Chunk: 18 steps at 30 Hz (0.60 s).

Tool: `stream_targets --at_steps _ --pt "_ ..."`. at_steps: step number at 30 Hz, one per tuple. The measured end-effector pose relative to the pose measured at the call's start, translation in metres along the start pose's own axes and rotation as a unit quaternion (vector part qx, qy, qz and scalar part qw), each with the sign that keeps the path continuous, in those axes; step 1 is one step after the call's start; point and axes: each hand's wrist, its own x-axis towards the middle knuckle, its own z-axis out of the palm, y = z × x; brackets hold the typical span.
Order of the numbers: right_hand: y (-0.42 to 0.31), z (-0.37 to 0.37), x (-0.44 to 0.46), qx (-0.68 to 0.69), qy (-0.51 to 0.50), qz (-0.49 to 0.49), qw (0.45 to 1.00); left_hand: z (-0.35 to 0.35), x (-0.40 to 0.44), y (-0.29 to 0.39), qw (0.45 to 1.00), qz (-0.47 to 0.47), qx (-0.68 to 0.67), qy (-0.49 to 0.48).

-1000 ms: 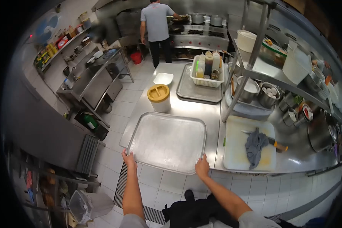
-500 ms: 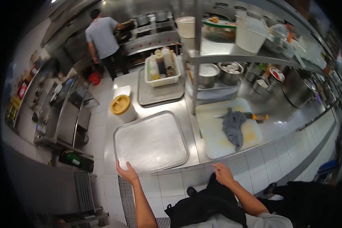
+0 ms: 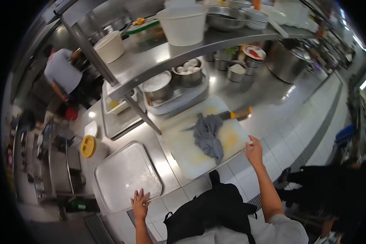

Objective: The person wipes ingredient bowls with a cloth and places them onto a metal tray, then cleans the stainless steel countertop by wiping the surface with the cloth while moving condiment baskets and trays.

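A bare metal tray (image 3: 126,177) lies on the steel counter at the left. My left hand (image 3: 140,206) is at its near right corner, fingers spread and open over the rim. Beside the right edge of a stained white cutting board (image 3: 183,150) is my right hand (image 3: 254,152). Its fingers are loosely bent and apart, with nothing visible in them; whether they touch the board cannot be made out. A crumpled grey cloth (image 3: 208,136) rests on the board, over part of a knife (image 3: 227,115) with a yellow-and-brown handle.
A yellow-lidded tub (image 3: 94,148) stands behind the tray. Over the counter runs a steel shelf (image 3: 150,55) on a post, with white tubs on it. Pots of white powder (image 3: 156,83) and eggs (image 3: 188,68) sit beneath. Another person (image 3: 65,73) stands at the far left.
My view has swung right. My left hand has shifted from the tray's near left corner to its near right corner, fingers spreading. My right hand has come up beside the cutting board.
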Motion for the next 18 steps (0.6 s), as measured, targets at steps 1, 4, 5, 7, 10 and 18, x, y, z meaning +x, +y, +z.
stream_targets --at_steps 1,4,5,7,10,18 --pt "0.004 0.008 0.016 0.015 0.001 -0.008 1.0 -0.003 -0.004 -0.002 1.0 -0.023 0.002 -0.008" --pt "0.029 0.021 0.051 -0.043 0.02 -0.035 0.998 -0.011 -0.011 -0.011 0.997 -0.078 0.016 -0.01" --pt "0.038 0.026 0.061 -0.033 0.012 -0.043 0.998 -0.012 -0.009 -0.008 0.996 -0.088 0.014 -0.028" --pt "0.057 0.036 0.073 -0.102 -0.003 -0.014 0.995 -0.013 -0.005 -0.007 0.993 -0.103 0.013 -0.049" --pt "0.079 0.054 0.084 -0.032 -0.117 0.043 0.992 -0.01 0.001 0.006 0.985 -0.137 0.066 -0.081" --pt "0.058 0.061 0.101 -0.065 -0.179 0.011 0.982 -0.016 0.069 0.182 0.93 -0.221 -0.282 0.078"
